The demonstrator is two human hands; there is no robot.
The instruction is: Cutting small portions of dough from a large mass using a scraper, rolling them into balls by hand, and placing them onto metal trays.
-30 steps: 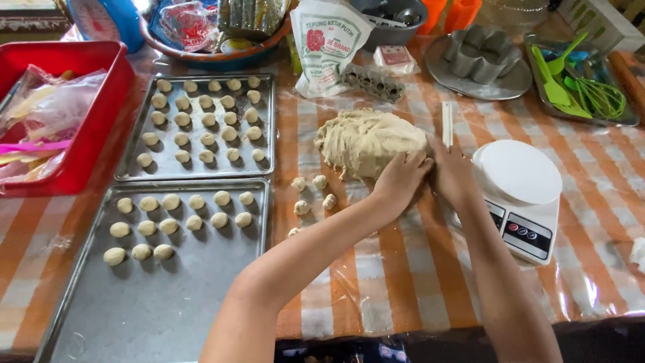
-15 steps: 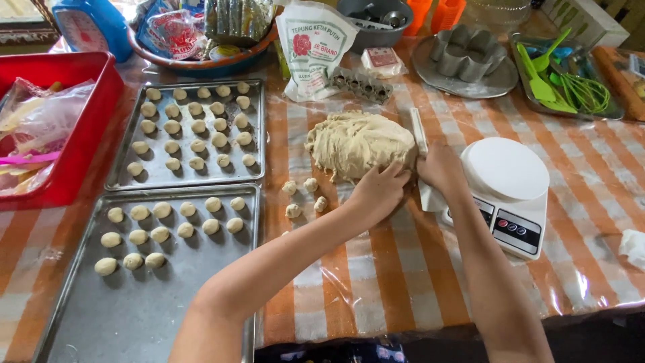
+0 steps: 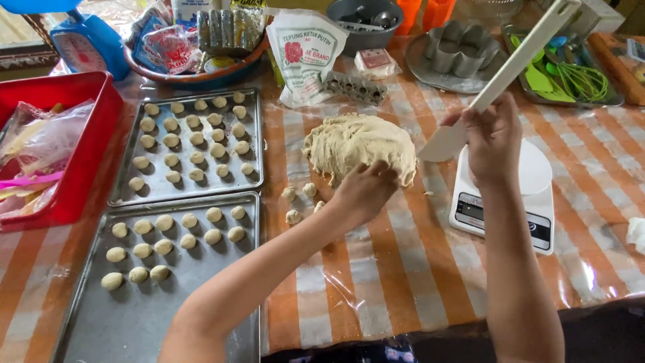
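Meanwhile the left hand [image 3: 363, 191] presses curled fingers into the dough [image 3: 359, 144], steadying it; the right hand [image 3: 494, 138] fist-grips a white scraper [image 3: 510, 67] raised above.

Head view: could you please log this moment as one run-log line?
left hand: on dough | right hand: holds spatula raised above scale | trays: dough balls

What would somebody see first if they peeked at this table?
Probably the big lump of pale dough in the middle of the checked tablecloth, with the left hand pressed on its near edge. Just right of it, the right hand holds a white spatula above a white kitchen scale. To the left, two metal trays hold rows of small dough balls.
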